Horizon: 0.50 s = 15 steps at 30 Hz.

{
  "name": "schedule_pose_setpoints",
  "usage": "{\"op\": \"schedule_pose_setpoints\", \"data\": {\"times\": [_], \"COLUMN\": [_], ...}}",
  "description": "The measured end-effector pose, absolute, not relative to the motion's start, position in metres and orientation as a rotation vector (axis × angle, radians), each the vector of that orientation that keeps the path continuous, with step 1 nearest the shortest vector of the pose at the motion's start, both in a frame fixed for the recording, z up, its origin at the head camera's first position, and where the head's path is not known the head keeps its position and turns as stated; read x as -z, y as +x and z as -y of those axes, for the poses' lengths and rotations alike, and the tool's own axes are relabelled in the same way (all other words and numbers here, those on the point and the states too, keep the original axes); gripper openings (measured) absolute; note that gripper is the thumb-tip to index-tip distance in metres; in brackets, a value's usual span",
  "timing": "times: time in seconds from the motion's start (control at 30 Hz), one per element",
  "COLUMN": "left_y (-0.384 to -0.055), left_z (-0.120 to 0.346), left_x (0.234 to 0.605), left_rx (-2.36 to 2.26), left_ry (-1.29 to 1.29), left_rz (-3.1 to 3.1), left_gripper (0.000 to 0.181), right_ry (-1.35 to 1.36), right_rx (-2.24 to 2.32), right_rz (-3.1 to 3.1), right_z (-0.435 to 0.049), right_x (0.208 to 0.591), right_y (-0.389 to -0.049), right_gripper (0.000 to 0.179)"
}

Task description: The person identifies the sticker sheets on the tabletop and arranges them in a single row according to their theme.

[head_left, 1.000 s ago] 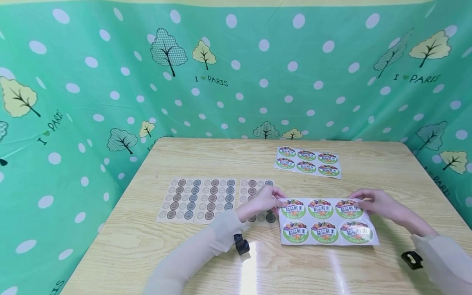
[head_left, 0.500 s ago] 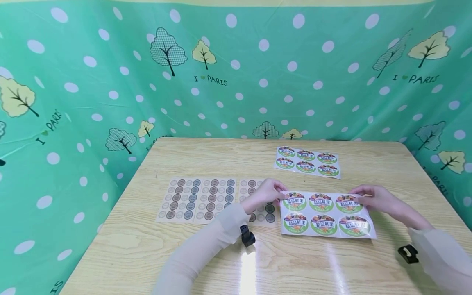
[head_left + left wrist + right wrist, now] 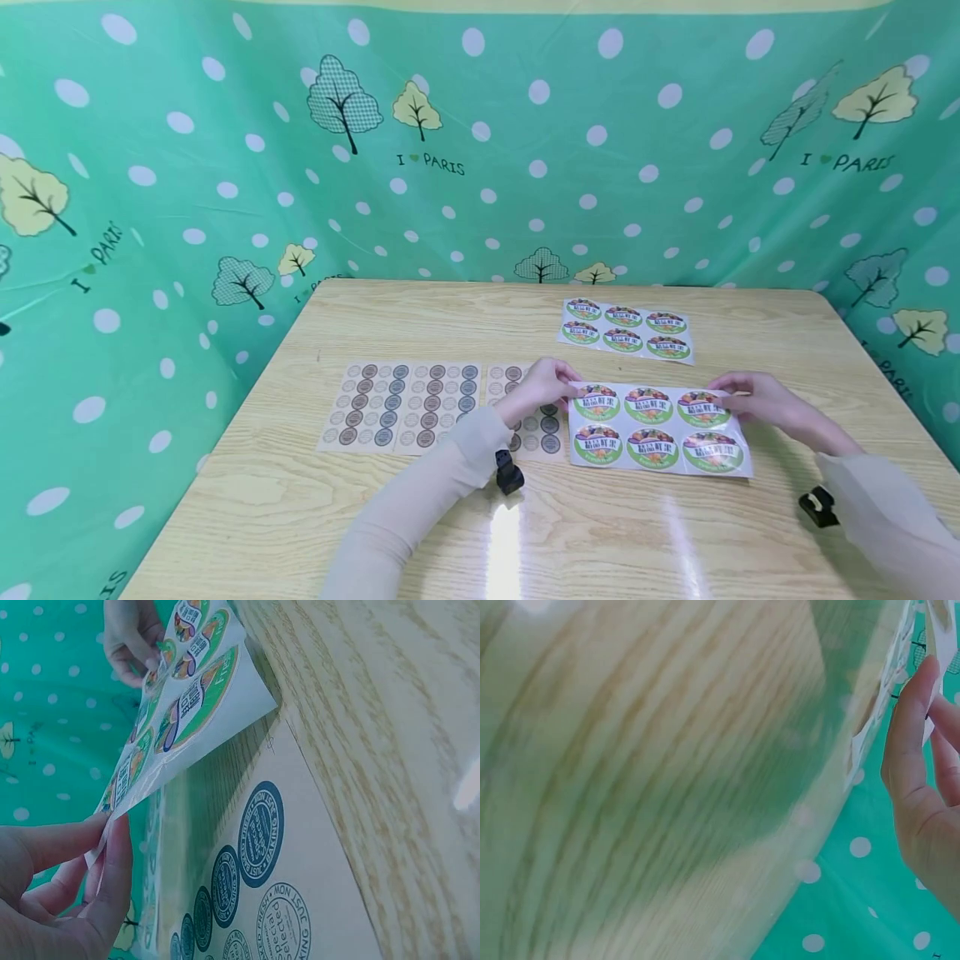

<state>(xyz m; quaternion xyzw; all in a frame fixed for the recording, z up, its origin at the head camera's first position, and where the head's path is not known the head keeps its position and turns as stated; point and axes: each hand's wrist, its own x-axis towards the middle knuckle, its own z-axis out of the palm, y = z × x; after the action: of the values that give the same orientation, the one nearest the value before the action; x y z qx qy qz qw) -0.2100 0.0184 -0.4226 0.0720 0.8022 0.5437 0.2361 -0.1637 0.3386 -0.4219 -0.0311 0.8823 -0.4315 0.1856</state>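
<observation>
A white sticker sheet [image 3: 615, 425] with two rows of oval fruit labels spans both hands in the head view. My left hand [image 3: 542, 388] pinches its upper left corner between thumb and fingers. At the upper right corner, my right hand [image 3: 761, 404] grips the sheet the same way. In the left wrist view the sheet [image 3: 225, 724] is tilted and lifted off the table at its near corner. Only a strip of the sheet [image 3: 941, 645] shows in the right wrist view, beside the right hand [image 3: 922, 772].
A matching fruit sticker sheet [image 3: 626, 330] lies flat farther back on the wooden table [image 3: 420, 325]. Sheets of round brown and dark seals, the left one [image 3: 363, 408], the middle one [image 3: 438, 408] and a right one [image 3: 531, 442] partly under the left hand, lie in a row.
Both hands have carried the held sticker sheet away from the person, toward the back of the table, and slightly left. The other sheets have stayed in place.
</observation>
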Motion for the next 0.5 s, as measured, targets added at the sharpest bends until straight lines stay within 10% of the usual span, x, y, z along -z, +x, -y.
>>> {"op": "schedule_pose_setpoints", "data": {"times": [0.5], "left_y": [-0.2148], "left_z": [-0.0209], "left_x": [0.4296], "left_rx": [-1.458], "left_ry": [0.211], "left_rz": [-2.275], "left_gripper": [0.016], "right_ry": [0.01], "right_rx": [1.179], "right_rz": [-2.521], "right_z": [-0.3379], "right_x": [0.4305], "right_y": [-0.1707], "right_gripper": [0.037]}}
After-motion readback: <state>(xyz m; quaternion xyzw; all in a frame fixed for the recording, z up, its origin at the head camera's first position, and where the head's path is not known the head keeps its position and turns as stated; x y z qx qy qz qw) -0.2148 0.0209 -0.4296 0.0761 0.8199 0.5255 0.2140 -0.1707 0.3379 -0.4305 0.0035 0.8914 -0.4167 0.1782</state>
